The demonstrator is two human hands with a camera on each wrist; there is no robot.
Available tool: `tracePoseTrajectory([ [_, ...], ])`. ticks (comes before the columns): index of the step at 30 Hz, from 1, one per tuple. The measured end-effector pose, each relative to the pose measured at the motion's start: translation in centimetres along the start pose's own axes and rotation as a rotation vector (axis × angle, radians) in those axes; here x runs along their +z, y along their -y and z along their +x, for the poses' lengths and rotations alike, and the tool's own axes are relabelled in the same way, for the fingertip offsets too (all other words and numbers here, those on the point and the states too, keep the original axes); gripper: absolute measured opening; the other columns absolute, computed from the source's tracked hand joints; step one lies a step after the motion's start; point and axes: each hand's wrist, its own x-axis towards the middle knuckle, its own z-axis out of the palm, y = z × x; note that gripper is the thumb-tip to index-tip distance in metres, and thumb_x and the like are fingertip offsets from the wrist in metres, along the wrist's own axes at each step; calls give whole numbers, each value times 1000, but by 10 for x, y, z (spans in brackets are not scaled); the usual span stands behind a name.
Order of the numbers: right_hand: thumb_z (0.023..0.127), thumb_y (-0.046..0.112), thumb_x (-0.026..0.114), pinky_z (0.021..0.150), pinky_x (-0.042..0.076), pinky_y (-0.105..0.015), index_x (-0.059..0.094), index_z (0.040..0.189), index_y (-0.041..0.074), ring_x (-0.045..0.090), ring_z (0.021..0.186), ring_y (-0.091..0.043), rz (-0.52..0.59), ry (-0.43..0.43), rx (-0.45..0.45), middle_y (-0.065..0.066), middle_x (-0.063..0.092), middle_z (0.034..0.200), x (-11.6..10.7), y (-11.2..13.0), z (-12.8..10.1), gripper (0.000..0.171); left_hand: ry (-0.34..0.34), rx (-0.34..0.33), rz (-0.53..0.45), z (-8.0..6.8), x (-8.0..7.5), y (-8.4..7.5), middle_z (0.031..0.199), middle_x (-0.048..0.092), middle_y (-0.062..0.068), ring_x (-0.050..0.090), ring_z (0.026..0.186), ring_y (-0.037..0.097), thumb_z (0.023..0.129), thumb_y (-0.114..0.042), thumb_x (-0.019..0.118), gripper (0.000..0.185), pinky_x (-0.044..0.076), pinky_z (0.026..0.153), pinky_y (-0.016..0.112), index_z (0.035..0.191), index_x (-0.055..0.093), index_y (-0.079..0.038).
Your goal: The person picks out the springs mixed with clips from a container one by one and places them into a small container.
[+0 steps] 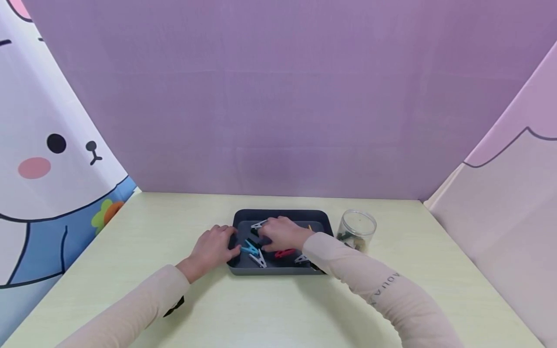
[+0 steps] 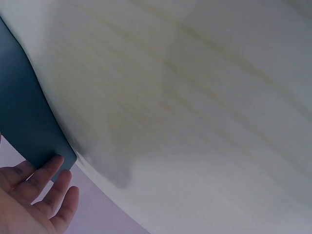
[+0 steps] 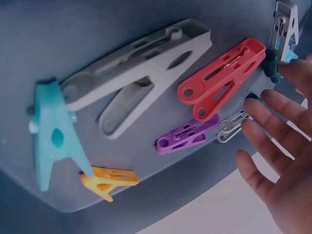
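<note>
A dark grey tray (image 1: 278, 271) holds loose clothes pegs. My left hand (image 1: 216, 245) grips its left wall, thumb over the inner side; in the left wrist view the fingers (image 2: 48, 170) lie against the outside near a corner. My right hand (image 1: 280, 233) reaches inside with fingers spread, its thumb right at a dark green ribbed piece (image 3: 271, 66). Close by are a red peg (image 3: 223, 78), a purple peg (image 3: 185, 136) and a large grey peg (image 3: 151, 68). A light blue peg (image 3: 56, 134) and a yellow peg (image 3: 109, 180) lie farther from that hand.
Right of the tray stands a clear round jar (image 1: 358, 227) with dark green and tan pieces at its bottom. The pale table (image 1: 243, 309) meets a purple backdrop (image 1: 278, 121) behind. Printed cloth (image 1: 48, 203) hangs on the left side.
</note>
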Motion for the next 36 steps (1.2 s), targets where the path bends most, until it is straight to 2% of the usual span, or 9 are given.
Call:
tracePoseTrajectory([
  [15,80,43,66,65,41,-26,65,94,23,52,80,-8,39,26,16,9,62,88,4,1,5,25,17,-10,-2,1,1,-1,104,65,9,59,90,25,77,-40,66,43,51,75,40,107,62,-9],
  [25,79,41,67,68,44,-28,66,92,23,53,81,-8,28,40,35,9,61,86,7,0,5,22,18,-9,-16,2,2,-2,103,66,9,59,89,25,77,-38,66,42,51,75,40,107,62,-9],
  [29,78,37,69,68,45,-28,67,90,23,54,81,-8,35,37,43,9,61,85,9,0,6,19,23,-10,-18,2,2,-2,103,66,9,59,90,24,77,-39,66,42,51,75,39,107,62,-9],
  [36,79,28,69,62,44,-26,62,79,20,51,72,-8,44,29,47,8,59,79,8,-1,8,10,22,-7,-17,2,2,-2,102,65,8,59,89,24,77,-39,66,42,51,74,39,106,62,-9],
])
